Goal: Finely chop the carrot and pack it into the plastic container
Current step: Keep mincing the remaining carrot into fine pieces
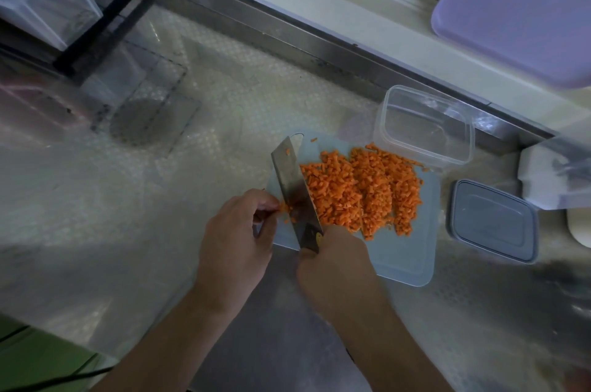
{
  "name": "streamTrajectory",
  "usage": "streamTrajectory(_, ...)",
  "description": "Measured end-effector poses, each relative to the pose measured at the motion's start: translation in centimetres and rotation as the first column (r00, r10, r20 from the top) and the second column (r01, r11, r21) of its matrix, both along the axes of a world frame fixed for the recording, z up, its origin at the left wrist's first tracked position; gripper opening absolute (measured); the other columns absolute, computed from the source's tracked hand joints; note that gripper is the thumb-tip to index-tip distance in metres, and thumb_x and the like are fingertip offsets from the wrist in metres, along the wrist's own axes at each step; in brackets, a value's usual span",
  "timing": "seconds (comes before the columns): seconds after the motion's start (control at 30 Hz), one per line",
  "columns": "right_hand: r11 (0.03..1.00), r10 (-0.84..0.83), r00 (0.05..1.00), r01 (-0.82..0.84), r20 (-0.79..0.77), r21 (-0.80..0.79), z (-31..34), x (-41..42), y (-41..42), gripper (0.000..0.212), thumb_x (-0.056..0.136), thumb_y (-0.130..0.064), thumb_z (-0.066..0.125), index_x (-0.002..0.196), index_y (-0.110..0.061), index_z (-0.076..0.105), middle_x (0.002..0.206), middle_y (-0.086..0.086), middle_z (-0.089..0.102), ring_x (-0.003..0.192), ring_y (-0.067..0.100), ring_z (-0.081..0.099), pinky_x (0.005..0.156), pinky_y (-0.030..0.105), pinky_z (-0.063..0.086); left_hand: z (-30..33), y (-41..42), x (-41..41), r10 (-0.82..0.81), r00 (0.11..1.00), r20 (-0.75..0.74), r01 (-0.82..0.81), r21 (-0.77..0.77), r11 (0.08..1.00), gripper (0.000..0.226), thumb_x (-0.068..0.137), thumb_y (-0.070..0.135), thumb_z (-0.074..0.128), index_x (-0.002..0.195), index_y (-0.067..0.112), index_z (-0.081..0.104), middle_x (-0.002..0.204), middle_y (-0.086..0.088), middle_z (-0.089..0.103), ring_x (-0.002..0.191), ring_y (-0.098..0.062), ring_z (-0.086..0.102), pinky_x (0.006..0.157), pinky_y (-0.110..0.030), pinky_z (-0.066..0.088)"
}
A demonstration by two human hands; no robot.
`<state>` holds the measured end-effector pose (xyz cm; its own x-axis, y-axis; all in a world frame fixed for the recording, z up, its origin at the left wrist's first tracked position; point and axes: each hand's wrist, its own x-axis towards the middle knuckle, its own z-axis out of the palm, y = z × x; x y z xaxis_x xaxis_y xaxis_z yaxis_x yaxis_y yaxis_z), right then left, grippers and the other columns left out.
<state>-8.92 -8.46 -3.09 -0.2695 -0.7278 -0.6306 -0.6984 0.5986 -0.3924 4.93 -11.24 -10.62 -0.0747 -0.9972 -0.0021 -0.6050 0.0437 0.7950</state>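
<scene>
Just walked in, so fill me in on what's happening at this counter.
A person is dicing carrot on a pale cutting board. The right hand grips a cleaver; the left hand pinches the last carrot bit. Diced carrot is heaped on the board. The clear plastic container is empty, its grey lid alongside.

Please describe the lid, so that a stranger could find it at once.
Start at the pale cutting board with the chopped carrot. The lid lies flat just right of it. It is grey, while the container behind the board is clear.

Orange carrot bits point(361, 193), grey lid point(494, 220)
</scene>
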Motion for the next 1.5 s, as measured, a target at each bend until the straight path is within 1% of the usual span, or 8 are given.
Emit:
streamTrajectory(0.13, 1.0, -0.008, 1.0, 0.008, 0.021, -0.006, -0.2, 0.2, 0.0, 0.016, 0.094, -0.02, 0.057, 0.087, -0.024, 0.043, 0.081, -0.006, 0.047, 0.07, 0.012, 0.047, 0.057, 0.028, 0.041, -0.1, 0.1, -0.1, 0.009, 1.0, 0.002, -0.009, -0.004, 1.0, 0.018, 0.091, 0.014, 0.079, 0.099, 0.026, 0.068, 0.093, 0.016, 0.068, 0.084, -0.005, 0.065, 0.074, -0.033, 0.057)
streamTrajectory(0.4, 0.999, 0.011, 1.0, -0.011, -0.002, 0.031, -0.4, 0.4, -0.3, 0.031, 0.096, -0.021, 0.057, 0.075, -0.028, 0.035, 0.081, -0.005, 0.047, 0.069, 0.009, 0.047, 0.052, 0.023, 0.037, 0.1, 0.2, -0.2, 0.015, 1.0, 0.005, -0.015, -0.013, 1.0, 0.019, 0.09, 0.012, 0.079, 0.097, 0.025, 0.068, 0.092, 0.016, 0.068, 0.082, -0.007, 0.065, 0.071, -0.034, 0.057)
streamTrajectory(0.7, 0.995, 0.021, 1.0, -0.019, -0.019, 0.094, -0.5, 0.6, -0.2, 0.023, 0.095, -0.02, 0.055, 0.082, -0.026, 0.037, 0.08, -0.007, 0.042, 0.071, 0.012, 0.048, 0.054, 0.025, 0.036, 1.2, 0.5, 1.5, 0.106, 0.991, -0.084, -0.097, 0.106, 0.99, 0.02, 0.094, 0.01, 0.072, 0.099, 0.029, 0.068, 0.094, 0.017, 0.071, 0.085, -0.003, 0.07, 0.073, -0.02, 0.057)
streamTrajectory(0.8, 0.992, 0.023, 0.999, -0.019, -0.029, 0.123, -0.6, 0.5, -0.3, 0.032, 0.095, -0.02, 0.054, 0.074, -0.028, 0.031, 0.079, -0.007, 0.042, 0.072, 0.013, 0.047, 0.056, 0.027, 0.038, 1.7, 0.8, 3.6, 0.129, 0.991, 0.016, -0.13, 0.082, 0.988, 0.023, 0.09, 0.011, 0.073, 0.099, 0.032, 0.068, 0.095, 0.018, 0.067, 0.087, -0.003, 0.066, 0.075, -0.019, 0.054)
streamTrajectory(1.0, 0.993, 0.01, 1.0, -0.007, -0.019, 0.114, -0.8, 0.3, -0.2, 0.031, 0.096, -0.023, 0.054, 0.075, -0.028, 0.032, 0.083, -0.004, 0.047, 0.069, 0.012, 0.051, 0.05, 0.025, 0.038, 1.3, 1.2, 5.1, -0.109, 0.951, 0.289, 0.074, 0.13, 0.989, 0.015, 0.085, 0.029, 0.082, 0.094, 0.03, 0.069, 0.103, 0.016, 0.053, 0.103, -0.008, 0.049, 0.08, -0.01, 0.037)
streamTrajectory(1.13, 0.998, 0.011, 0.999, -0.009, -0.031, 0.067, -1.0, -0.3, 0.2, 0.03, 0.097, -0.025, 0.053, 0.075, -0.027, 0.034, 0.083, -0.005, 0.046, 0.069, 0.009, 0.048, 0.051, 0.025, 0.036, 0.8, 1.6, 4.5, -0.079, 0.934, 0.348, 0.064, 0.056, 0.996, 0.016, 0.087, 0.019, 0.082, 0.081, 0.021, 0.067, 0.099, 0.011, 0.055, 0.1, -0.011, 0.046, 0.075, -0.022, 0.037)
streamTrajectory(1.3, 0.998, -0.049, 0.999, 0.05, -0.023, 0.029, -1.1, -1.3, 0.6, 0.01, 0.095, -0.03, 0.057, 0.095, -0.021, 0.053, 0.093, 0.001, 0.057, 0.081, 0.02, 0.059, 0.061, 0.029, 0.041, 0.9, 0.2, 2.3, -0.069, 0.96, 0.271, 0.082, -0.038, 0.996, 0.011, 0.093, 0.019, 0.074, 0.086, 0.018, 0.066, 0.098, 0.007, 0.056, 0.096, -0.017, 0.051, 0.082, -0.028, 0.042)
streamTrajectory(1.5, 0.998, -0.059, 0.998, 0.059, -0.005, 0.003, -0.7, -1.9, 0.9, 0.013, 0.095, -0.03, 0.058, 0.105, -0.021, 0.059, 0.091, 0.003, 0.062, 0.082, 0.024, 0.064, 0.061, 0.029, 0.041, 0.1, -0.8, 0.3, -0.172, 0.957, 0.232, 0.187, -0.04, 0.982, 0.011, 0.1, 0.025, 0.064, 0.095, 0.018, 0.071, 0.104, 0.006, 0.057, 0.094, -0.017, 0.059, 0.076, -0.031, 0.05)
